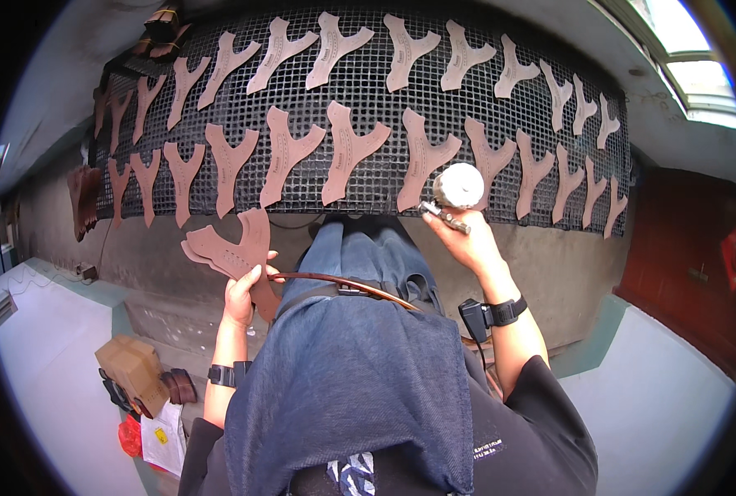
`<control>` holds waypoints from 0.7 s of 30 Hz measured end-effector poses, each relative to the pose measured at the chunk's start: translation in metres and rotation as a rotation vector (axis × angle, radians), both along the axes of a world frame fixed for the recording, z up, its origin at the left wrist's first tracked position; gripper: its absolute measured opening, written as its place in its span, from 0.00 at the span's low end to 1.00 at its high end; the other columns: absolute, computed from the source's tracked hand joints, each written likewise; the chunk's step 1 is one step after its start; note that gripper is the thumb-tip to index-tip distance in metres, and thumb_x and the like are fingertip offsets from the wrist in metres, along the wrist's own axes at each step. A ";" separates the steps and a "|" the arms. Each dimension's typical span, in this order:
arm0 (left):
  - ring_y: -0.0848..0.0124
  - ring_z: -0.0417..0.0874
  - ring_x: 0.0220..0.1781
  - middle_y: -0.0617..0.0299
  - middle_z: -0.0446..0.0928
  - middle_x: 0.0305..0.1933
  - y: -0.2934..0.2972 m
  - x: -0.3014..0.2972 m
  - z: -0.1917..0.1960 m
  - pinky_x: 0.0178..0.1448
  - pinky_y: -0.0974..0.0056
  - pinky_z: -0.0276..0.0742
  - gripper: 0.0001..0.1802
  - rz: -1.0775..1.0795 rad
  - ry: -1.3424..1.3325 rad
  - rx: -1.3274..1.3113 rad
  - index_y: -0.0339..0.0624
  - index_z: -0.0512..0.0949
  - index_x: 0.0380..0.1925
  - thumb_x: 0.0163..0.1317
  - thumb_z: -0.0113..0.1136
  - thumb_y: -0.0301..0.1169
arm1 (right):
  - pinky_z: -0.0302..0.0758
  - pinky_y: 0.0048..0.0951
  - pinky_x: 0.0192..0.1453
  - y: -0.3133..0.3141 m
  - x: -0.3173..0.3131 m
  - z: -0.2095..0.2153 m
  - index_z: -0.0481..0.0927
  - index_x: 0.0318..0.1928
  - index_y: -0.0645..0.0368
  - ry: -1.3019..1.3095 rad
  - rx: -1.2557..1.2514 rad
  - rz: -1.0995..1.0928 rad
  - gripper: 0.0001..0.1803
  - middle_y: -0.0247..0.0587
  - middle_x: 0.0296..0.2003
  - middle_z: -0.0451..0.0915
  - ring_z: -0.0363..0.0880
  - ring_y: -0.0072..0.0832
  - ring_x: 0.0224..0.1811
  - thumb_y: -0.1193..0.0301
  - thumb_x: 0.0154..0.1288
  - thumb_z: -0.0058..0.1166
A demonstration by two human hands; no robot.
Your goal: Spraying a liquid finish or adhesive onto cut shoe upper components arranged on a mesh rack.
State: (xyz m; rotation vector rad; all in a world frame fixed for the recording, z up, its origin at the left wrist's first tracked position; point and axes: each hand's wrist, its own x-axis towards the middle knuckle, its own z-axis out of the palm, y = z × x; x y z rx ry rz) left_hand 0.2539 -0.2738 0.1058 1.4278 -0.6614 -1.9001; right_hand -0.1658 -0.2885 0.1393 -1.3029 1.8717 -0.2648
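Note:
My left hand point(242, 293), low at the near left, is closed on a few flat, brownish-pink Y-shaped leather pieces point(237, 248), fanned over one another. My right hand point(469, 244) grips a spray gun point(446, 217) with a round white cup point(459, 185) on it. The gun is over the near edge of a black mesh rack point(376, 97). Beside its cup lies one Y-shaped leather piece point(420, 161), and the cup partly hides another point(490, 157). More such pieces are spread in two rows across the mesh.
A reddish-brown hose point(343, 282) crosses in front of my waist. Dark leather pieces point(84, 198) hang at the rack's left end. A cardboard box point(132, 372) and a white bag point(163, 438) sit at lower left. To the right is a dark red panel point(682, 256).

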 end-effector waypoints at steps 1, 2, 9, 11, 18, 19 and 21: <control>0.60 0.85 0.42 0.51 0.84 0.39 -0.002 0.001 0.001 0.54 0.59 0.78 0.28 -0.032 0.000 -0.003 0.27 0.74 0.58 0.66 0.57 0.39 | 0.81 0.36 0.46 0.004 0.005 0.004 0.87 0.42 0.54 -0.020 0.073 0.005 0.18 0.46 0.35 0.87 0.87 0.42 0.41 0.53 0.64 0.63; 0.60 0.85 0.42 0.51 0.84 0.39 -0.005 0.002 0.003 0.54 0.59 0.78 0.28 -0.066 -0.001 -0.008 0.27 0.74 0.58 0.66 0.57 0.39 | 0.81 0.36 0.46 0.010 0.010 0.004 0.87 0.42 0.54 -0.014 0.069 -0.004 0.18 0.47 0.35 0.87 0.87 0.42 0.41 0.53 0.64 0.63; 0.62 0.84 0.43 0.51 0.84 0.37 -0.015 0.002 0.004 0.54 0.61 0.77 0.27 -0.141 -0.009 0.014 0.27 0.72 0.60 0.67 0.56 0.38 | 0.80 0.36 0.47 0.038 0.004 0.001 0.88 0.43 0.53 -0.023 0.022 -0.150 0.17 0.46 0.36 0.87 0.87 0.42 0.41 0.54 0.64 0.63; 0.60 0.85 0.42 0.52 0.84 0.39 -0.015 0.001 0.001 0.54 0.60 0.78 0.27 -0.134 0.011 0.006 0.29 0.74 0.59 0.67 0.57 0.38 | 0.80 0.36 0.47 0.035 -0.001 -0.001 0.88 0.43 0.52 -0.008 0.007 -0.152 0.17 0.46 0.37 0.87 0.87 0.43 0.42 0.54 0.64 0.63; 0.61 0.85 0.42 0.52 0.84 0.39 -0.019 -0.013 0.003 0.54 0.60 0.78 0.27 -0.121 -0.019 0.009 0.28 0.73 0.59 0.67 0.57 0.38 | 0.81 0.38 0.45 -0.010 -0.026 -0.015 0.87 0.39 0.52 0.118 -0.147 -0.148 0.20 0.48 0.32 0.86 0.87 0.45 0.40 0.48 0.65 0.61; 0.61 0.85 0.42 0.52 0.84 0.39 -0.018 -0.014 0.000 0.54 0.60 0.78 0.28 -0.106 -0.007 0.015 0.28 0.73 0.59 0.67 0.57 0.38 | 0.81 0.39 0.45 -0.016 -0.034 -0.013 0.88 0.39 0.51 0.123 -0.121 -0.173 0.20 0.47 0.32 0.86 0.87 0.45 0.40 0.48 0.65 0.61; 0.62 0.85 0.42 0.52 0.84 0.39 -0.019 -0.018 0.000 0.54 0.61 0.77 0.28 -0.094 0.003 0.017 0.27 0.73 0.60 0.67 0.57 0.39 | 0.81 0.40 0.46 -0.026 -0.052 -0.015 0.88 0.40 0.51 0.132 -0.126 -0.241 0.20 0.47 0.33 0.86 0.87 0.44 0.41 0.48 0.65 0.61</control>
